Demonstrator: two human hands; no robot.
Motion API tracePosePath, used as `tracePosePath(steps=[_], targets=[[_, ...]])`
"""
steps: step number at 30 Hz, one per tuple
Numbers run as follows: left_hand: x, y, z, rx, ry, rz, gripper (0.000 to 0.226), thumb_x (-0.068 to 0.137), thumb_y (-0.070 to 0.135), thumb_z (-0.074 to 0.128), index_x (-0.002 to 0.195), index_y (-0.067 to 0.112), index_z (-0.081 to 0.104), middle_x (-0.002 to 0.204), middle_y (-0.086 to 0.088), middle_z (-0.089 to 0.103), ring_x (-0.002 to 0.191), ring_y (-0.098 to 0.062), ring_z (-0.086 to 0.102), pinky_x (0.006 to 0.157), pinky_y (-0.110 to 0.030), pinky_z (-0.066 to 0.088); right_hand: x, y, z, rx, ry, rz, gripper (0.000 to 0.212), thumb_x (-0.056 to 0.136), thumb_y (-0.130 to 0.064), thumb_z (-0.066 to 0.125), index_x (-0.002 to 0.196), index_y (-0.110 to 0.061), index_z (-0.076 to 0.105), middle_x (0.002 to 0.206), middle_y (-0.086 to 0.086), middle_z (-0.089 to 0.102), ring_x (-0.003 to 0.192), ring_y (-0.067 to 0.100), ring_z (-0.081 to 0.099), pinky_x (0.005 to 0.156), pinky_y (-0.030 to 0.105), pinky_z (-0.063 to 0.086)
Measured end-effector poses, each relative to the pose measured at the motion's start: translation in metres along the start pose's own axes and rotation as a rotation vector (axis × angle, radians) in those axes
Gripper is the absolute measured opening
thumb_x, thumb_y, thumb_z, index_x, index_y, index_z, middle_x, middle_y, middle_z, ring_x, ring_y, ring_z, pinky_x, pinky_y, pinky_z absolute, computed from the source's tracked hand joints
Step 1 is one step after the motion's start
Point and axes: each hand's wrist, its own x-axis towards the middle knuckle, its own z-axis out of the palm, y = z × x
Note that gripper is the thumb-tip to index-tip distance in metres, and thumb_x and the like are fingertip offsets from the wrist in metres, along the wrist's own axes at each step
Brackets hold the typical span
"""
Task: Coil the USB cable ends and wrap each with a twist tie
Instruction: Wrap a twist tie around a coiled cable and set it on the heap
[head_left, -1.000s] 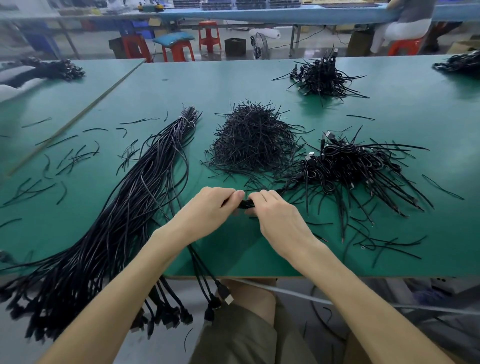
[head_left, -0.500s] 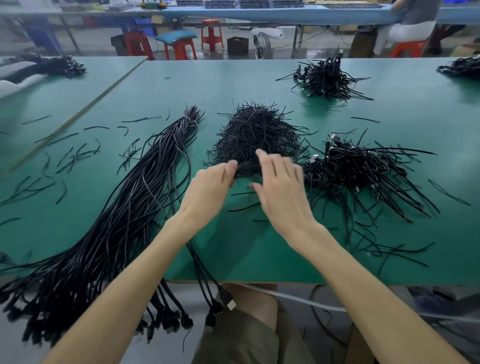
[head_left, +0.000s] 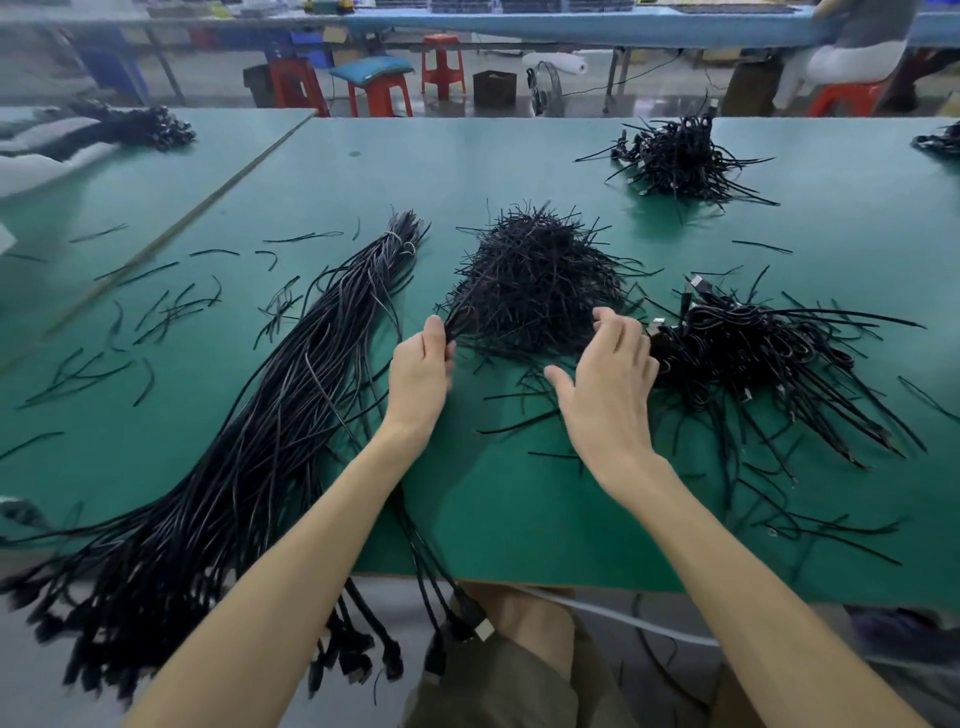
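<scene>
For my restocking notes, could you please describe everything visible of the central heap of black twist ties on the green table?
The heap of thin black twist ties is a loose, bristly mound of short wiry strands on the green table. The left hand pinches strands at its lower-left edge; the right hand hovers open near its right side.

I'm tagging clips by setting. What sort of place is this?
Probably a cable assembly workshop: long green worktables, a big bundle of loose USB cables and a heap of twist ties ready for wrapping.
</scene>
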Motion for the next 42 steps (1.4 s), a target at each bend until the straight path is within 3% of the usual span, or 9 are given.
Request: tracePosePath(steps=[5, 11, 15, 19, 27, 32, 34, 36, 42], targets=[[-0.002, 0.004, 0.001, -0.071, -0.001, -0.023, 0.038, 0.112, 0.037, 0.034, 0.088, 0.01, 0.048, 0.048, 0.015, 0.037, 0.043, -0.008, 0.025, 0.04, -0.019, 0.022, 0.008, 0.006, 0.005, 0.012, -0.118, -0.102, 0.04, 0.096, -0.03, 0.067, 0.132, -0.019, 0.056, 0.131, 0.002, 0.051, 0.122, 0.024, 0.039, 0.102, 0.038, 0.027], [-0.003, 0.005, 0.001, -0.044, -0.013, -0.005, 0.041, 0.112, 0.036, 0.036, 0.084, 0.009, 0.046, 0.048, 0.015, 0.036, 0.043, -0.006, 0.025, 0.04, -0.017, 0.022, 0.033, -0.008, 0.016, -0.084, -0.085, -0.225, 0.044, 0.098, -0.018, 0.064, 0.14, -0.018, 0.051, 0.135, 0.006, 0.047, 0.121, 0.027, 0.043, 0.101, 0.039, 0.034], [-0.004, 0.005, 0.002, -0.037, -0.027, 0.0, 0.041, 0.112, 0.035, 0.035, 0.083, 0.008, 0.046, 0.046, 0.015, 0.037, 0.042, -0.005, 0.026, 0.04, -0.016, 0.022, 0.042, -0.011, 0.025, -0.29, -0.111, -0.235, 0.035, 0.093, -0.013, 0.067, 0.125, -0.015, 0.054, 0.126, 0.009, 0.05, 0.115, 0.028, 0.046, 0.098, 0.039, 0.038], [-0.004, 0.003, 0.002, -0.009, -0.031, 0.018, 0.042, 0.112, 0.034, 0.035, 0.081, 0.008, 0.047, 0.048, 0.015, 0.038, 0.041, -0.004, 0.028, 0.04, -0.017, 0.023, 0.036, -0.007, 0.029, -0.282, -0.081, -0.253, 0.014, 0.096, -0.012, 0.064, 0.109, -0.012, 0.061, 0.112, 0.008, 0.06, 0.107, 0.027, 0.052, 0.096, 0.036, 0.038], [0.0, -0.003, 0.004, 0.06, -0.039, 0.037, 0.051, 0.111, 0.037, 0.037, 0.065, 0.016, 0.035, 0.058, 0.006, 0.04, 0.046, -0.008, 0.029, 0.046, -0.022, 0.025, 0.028, -0.003, 0.011, 0.128, -0.046, -0.176, 0.019, 0.1, -0.022, 0.063, 0.103, -0.012, 0.078, 0.095, 0.002, 0.056, 0.095, 0.023, 0.05, 0.091, 0.034, 0.039], [0.001, -0.007, 0.005, 0.118, -0.041, 0.071, 0.052, 0.11, 0.039, 0.039, 0.063, 0.018, 0.034, 0.06, 0.004, 0.039, 0.053, -0.013, 0.031, 0.055, -0.033, 0.026, 0.015, -0.014, 0.0, 0.596, -0.066, -0.003, 0.015, 0.096, -0.026, 0.07, 0.1, -0.016, 0.08, 0.089, 0.0, 0.064, 0.075, 0.003, 0.056, 0.072, 0.008, 0.038], [0.001, -0.009, 0.006, 0.153, -0.043, 0.1, 0.052, 0.11, 0.039, 0.039, 0.062, 0.018, 0.037, 0.059, 0.005, 0.04, 0.054, -0.014, 0.032, 0.057, -0.033, 0.027, 0.008, -0.016, 0.001, 0.789, -0.124, 0.071, 0.016, 0.099, -0.025, 0.065, 0.095, -0.018, 0.079, 0.082, -0.002, 0.072, 0.068, 0.001, 0.063, 0.065, 0.011, 0.042], [-0.001, -0.009, 0.007, 0.226, -0.056, 0.139, 0.051, 0.11, 0.04, 0.039, 0.063, 0.019, 0.041, 0.06, 0.006, 0.044, 0.055, -0.013, 0.035, 0.058, -0.034, 0.03, -0.002, -0.019, 0.005, 0.95, -0.205, 0.121, 0.019, 0.101, -0.018, 0.059, 0.092, -0.015, 0.076, 0.074, 0.002, 0.074, 0.061, 0.012, 0.069, 0.054, 0.019, 0.046], [-0.007, -0.009, 0.011, 0.496, -0.14, 0.22, 0.05, 0.11, 0.044, 0.036, 0.066, 0.023, 0.045, 0.063, 0.007, 0.052, 0.062, -0.017, 0.048, 0.063, -0.039, 0.038, -0.024, -0.022, 0.021, 1.042, -0.18, 0.16, 0.01, 0.099, -0.017, 0.064, 0.093, -0.01, 0.067, 0.063, 0.005, 0.067, 0.045, 0.017, 0.051, 0.05, 0.028, 0.045]])
